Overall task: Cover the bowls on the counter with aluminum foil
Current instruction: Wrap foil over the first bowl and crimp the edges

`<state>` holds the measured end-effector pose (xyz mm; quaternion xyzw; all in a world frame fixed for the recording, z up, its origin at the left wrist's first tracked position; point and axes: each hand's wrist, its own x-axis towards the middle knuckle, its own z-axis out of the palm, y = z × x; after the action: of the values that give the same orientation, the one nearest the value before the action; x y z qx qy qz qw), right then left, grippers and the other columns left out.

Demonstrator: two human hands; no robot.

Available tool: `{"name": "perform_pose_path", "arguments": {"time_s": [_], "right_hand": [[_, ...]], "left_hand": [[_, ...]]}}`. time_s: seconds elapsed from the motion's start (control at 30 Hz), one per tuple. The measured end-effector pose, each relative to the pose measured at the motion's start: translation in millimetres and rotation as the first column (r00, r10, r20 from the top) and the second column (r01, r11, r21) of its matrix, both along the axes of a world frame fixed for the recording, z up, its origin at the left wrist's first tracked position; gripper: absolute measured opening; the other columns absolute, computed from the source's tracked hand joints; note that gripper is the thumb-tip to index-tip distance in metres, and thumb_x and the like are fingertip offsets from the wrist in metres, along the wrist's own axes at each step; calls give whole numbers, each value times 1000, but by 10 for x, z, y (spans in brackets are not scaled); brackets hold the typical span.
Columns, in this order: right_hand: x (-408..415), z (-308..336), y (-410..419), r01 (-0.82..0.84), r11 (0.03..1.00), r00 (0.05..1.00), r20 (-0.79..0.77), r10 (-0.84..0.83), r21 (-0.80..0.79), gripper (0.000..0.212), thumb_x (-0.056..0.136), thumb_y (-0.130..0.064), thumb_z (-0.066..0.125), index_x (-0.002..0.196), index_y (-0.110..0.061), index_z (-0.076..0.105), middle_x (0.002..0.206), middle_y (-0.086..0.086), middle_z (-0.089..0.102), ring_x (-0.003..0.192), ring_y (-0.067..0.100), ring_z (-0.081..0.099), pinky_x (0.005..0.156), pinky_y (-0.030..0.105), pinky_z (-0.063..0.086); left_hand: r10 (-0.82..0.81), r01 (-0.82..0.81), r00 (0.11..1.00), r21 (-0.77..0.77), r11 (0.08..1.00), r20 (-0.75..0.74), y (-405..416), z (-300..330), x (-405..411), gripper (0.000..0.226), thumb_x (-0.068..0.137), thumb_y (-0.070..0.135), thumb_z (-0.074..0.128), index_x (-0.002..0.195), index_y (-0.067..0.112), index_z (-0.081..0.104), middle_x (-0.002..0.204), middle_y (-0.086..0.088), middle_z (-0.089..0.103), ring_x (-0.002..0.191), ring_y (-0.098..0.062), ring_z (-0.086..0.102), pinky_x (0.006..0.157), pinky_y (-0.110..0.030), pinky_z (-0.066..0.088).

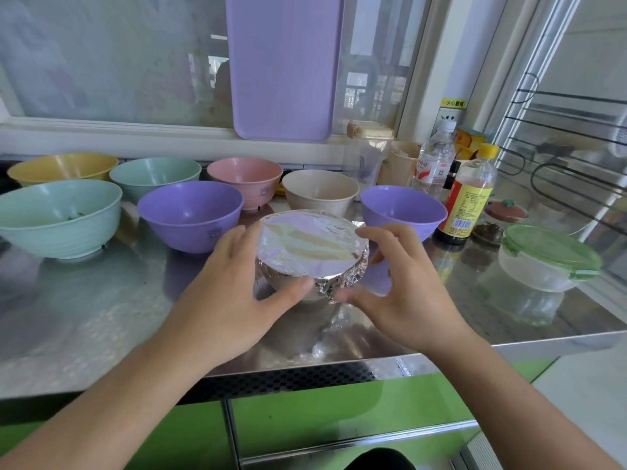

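Observation:
A bowl wrapped in aluminum foil [314, 245] stands at the front middle of the steel counter [84, 317]. My left hand [234, 286] cups its left side, thumb pressing the foil under the rim. My right hand [397, 283] curls round its right side, fingers on the crumpled foil edge. Behind stand several uncovered bowls: a large teal bowl [61, 218], a yellow bowl [62, 167], a second teal bowl [154, 176], a purple bowl [190, 215], a pink bowl [246, 181], a beige bowl [320, 193] and another purple bowl [403, 210].
At the right stand a water bottle [434, 161], a sauce bottle [470, 195], a clear jug [368, 154] and a green-lidded container [546, 257]. A purple tray [285, 66] leans against the window. The counter's front edge runs just below my wrists.

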<state>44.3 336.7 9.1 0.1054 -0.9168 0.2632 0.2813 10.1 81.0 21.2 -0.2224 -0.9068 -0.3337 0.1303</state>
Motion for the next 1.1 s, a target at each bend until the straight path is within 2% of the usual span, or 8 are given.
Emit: {"name": "perform_pose_path", "arguments": {"time_s": [0.07,0.13,0.27,0.5,0.63,0.9,1.0,1.1], "right_hand": [[11,29,-2,-49,999,996,-81,47,-17,65,77,-53,87,129,-21,66,120,-10,49,99,1,52,85,10,39],[-4,42,-48,-121,993,987,-109,119,-13,43,79,-36,93,113,-20,72,112,-7,53,95,3,54,84,12,41],[-49,-7,-138,-141,990,979,-148,140,4,26,81,-24,93,93,-19,70,99,-11,57,86,5,55,72,23,45],[-78,-35,-172,-122,992,973,-199,121,5,25,83,-17,90,89,-16,66,94,-15,54,80,11,54,66,40,51],[-76,-34,-191,-112,991,976,-179,123,72,31,81,-17,90,94,-16,61,98,-14,52,84,17,54,64,46,51],[-71,-51,-216,-70,961,977,-175,120,269,45,74,-13,90,101,-13,54,106,-4,49,89,24,52,61,41,48],[-76,-53,-213,-85,959,977,-164,133,271,46,74,-12,90,101,-12,53,106,-2,48,89,25,51,63,39,45],[-73,-48,-222,-97,960,978,-156,141,264,42,75,-10,86,100,-11,53,105,-1,47,89,26,50,62,44,48]], "left_hand": [[-26,34,987,47,998,-158,-12,-17,25,61,88,64,64,141,38,50,140,20,41,131,3,41,101,-21,36],[-79,102,958,68,992,-276,8,-34,41,34,92,46,71,122,30,68,129,14,50,122,-9,53,100,-15,36],[-111,141,906,45,989,-409,94,-88,58,6,89,23,80,93,23,76,104,10,56,96,-11,52,88,-13,37],[-55,94,887,63,994,-459,121,-141,43,10,87,16,83,87,19,73,93,11,62,92,-18,59,78,-32,47],[-68,106,877,54,993,-476,112,-153,33,11,88,13,82,85,17,73,91,11,63,91,-19,59,78,-35,49],[-84,114,893,41,993,-442,98,-106,17,13,86,13,84,86,19,73,93,12,62,91,-17,59,78,-36,50],[-89,116,916,46,992,-391,111,-81,51,14,85,30,83,91,24,70,96,15,59,97,-14,59,76,-40,54],[-42,57,935,30,998,-351,192,-82,112,33,80,55,80,98,31,66,101,17,54,105,-10,54,76,-36,53]]}}
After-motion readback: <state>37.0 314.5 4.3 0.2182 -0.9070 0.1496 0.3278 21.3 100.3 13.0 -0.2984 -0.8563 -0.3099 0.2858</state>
